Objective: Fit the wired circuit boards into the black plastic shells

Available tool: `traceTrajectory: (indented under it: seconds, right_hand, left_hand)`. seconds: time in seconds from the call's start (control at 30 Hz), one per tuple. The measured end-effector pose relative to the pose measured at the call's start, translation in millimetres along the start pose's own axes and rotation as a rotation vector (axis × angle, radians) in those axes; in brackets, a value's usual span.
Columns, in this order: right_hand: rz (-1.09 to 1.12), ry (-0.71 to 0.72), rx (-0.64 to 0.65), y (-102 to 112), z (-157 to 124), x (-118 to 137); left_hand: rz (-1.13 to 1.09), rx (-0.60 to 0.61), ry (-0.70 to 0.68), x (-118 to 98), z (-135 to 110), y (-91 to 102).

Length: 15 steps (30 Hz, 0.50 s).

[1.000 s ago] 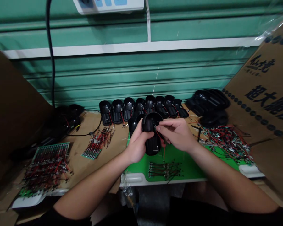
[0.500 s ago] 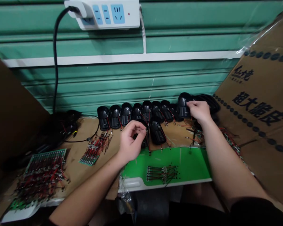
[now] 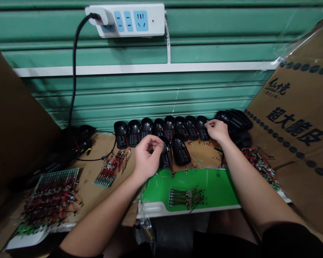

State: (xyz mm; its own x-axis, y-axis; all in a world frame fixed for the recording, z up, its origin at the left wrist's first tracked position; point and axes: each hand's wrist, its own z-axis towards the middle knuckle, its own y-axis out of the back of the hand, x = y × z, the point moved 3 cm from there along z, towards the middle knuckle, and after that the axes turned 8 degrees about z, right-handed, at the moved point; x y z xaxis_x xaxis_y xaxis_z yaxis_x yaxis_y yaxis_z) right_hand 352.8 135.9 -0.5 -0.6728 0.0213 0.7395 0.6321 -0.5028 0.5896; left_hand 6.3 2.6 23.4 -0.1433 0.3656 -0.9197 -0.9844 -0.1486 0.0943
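A row of several black plastic housings with red wires stands along the green wall. Two more housings lie in front of the row. My left hand hovers beside the left one of these two, its fingers curled into a pinch; what it pinches is hidden. My right hand reaches to the right end of the row. Its closed fingertips touch the last housing, next to a stack of black shells.
A green mat carries a small wire bundle. Wired circuit boards and a full tray lie left; a heap of wired parts lies right. A cardboard box leans right. A power strip hangs above.
A second ago both hands held one housing over the mat. It now lies in front of the row. My right hand has reached to the row's right end; my left hand stays curled.
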Motion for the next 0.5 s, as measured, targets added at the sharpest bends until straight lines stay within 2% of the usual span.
traceTrajectory:
  seconds: [0.5]
  right_hand:
    - [0.055,0.033,0.034,8.8,-8.2,3.1]
  left_hand:
    - [0.047,0.018,-0.059,-2.3,-4.2,-0.9]
